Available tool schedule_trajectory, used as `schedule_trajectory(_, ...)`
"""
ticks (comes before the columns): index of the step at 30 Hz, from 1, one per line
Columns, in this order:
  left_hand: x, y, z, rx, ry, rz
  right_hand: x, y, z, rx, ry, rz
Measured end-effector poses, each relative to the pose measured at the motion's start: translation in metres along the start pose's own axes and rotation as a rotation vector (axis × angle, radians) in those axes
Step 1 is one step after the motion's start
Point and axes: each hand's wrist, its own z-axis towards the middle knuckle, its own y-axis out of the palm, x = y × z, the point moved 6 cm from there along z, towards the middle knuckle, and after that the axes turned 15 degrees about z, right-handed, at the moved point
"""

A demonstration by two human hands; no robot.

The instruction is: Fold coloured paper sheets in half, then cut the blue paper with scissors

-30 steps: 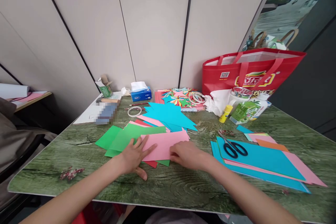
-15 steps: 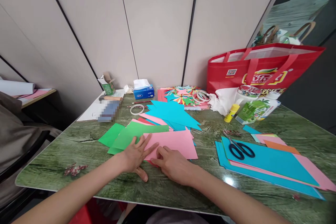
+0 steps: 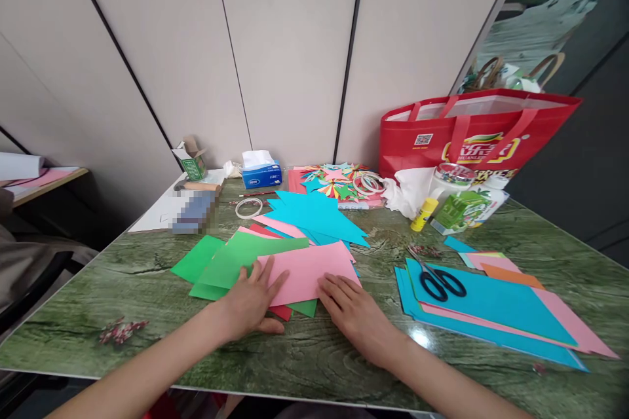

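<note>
A pink paper sheet [image 3: 309,268] lies on top of green sheets [image 3: 230,258] and a red sheet near the table's front. My left hand [image 3: 250,301] rests flat on the pink sheet's left end, fingers spread, thumb on the table. At the sheet's lower right edge my right hand [image 3: 356,311] lies flat with its fingers stretched out. Neither hand grips anything.
Behind lie blue sheets [image 3: 319,216] and a tape roll [image 3: 249,207]. Black scissors [image 3: 437,280] sit on a blue and pink stack [image 3: 501,314] at right. Further back are a glue stick [image 3: 422,215], a tissue box [image 3: 263,171], paper stars [image 3: 337,182] and a red bag [image 3: 472,134].
My right hand slid from the sheet's lower left edge to its lower right edge. The left hand stayed on the left end. The camera shifted slightly.
</note>
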Motion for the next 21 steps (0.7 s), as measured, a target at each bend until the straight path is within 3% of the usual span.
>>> schedule_trajectory(8, 0.002, 0.0, -0.001, 0.102, -0.038, 0.054, 0.007, 0.011, 0.007, 0.013, -0.077, 0.015)
schedule_trajectory(12, 0.002, -0.004, -0.004, 0.108, -0.063, 0.083, 0.007, -0.005, 0.016, 0.058, -0.045, 0.042)
schedule_trajectory(15, -0.003, -0.011, -0.007, 0.188, -0.074, 0.151, 0.005, -0.02, 0.025, 0.096, -0.067, 0.042)
schedule_trajectory(18, -0.016, -0.01, -0.011, 0.203, -0.07, 0.19, 0.009, -0.025, 0.029, 0.066, -0.088, 0.047)
schedule_trajectory(21, -0.044, -0.003, -0.019, 0.189, -0.131, 0.13, 0.018, -0.021, 0.028, 0.064, -0.096, 0.049)
